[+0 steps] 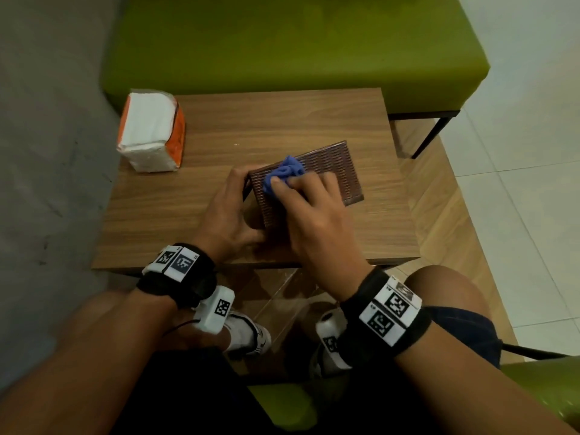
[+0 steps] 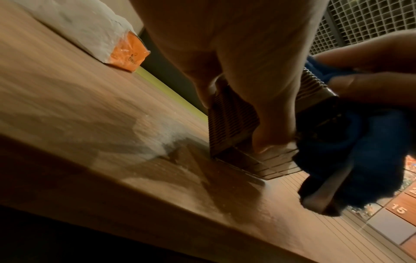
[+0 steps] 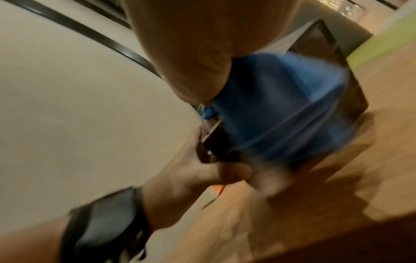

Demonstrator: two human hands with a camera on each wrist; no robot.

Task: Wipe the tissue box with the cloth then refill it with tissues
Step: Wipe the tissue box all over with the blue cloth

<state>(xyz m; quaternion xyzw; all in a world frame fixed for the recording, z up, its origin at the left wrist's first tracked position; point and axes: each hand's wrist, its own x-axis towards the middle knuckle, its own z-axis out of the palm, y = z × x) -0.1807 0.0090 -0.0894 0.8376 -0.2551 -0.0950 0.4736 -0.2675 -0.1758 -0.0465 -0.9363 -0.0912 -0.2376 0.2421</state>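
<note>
A dark brown ribbed tissue box (image 1: pixel 332 166) lies on the wooden table (image 1: pixel 282 120), slightly tilted. My left hand (image 1: pixel 229 208) grips its left end, thumb at the near corner and fingers round the far corner; the box (image 2: pixel 231 122) shows under that hand in the left wrist view. My right hand (image 1: pixel 310 211) presses a bunched blue cloth (image 1: pixel 284 174) onto the top of the box, fingers curled over it. The right wrist view is blurred; there the cloth (image 3: pixel 286 110) covers the box (image 3: pixel 326 46). A pack of white tissues in orange wrapping (image 1: pixel 150 130) stands at the table's far left corner.
A green upholstered bench (image 1: pixel 282 42) runs behind the table. A grey wall (image 1: pixel 47 152) is at the left and a pale tiled floor (image 1: pixel 533 152) at the right. My knees and white shoes (image 1: pixel 248 334) are under the table's near edge.
</note>
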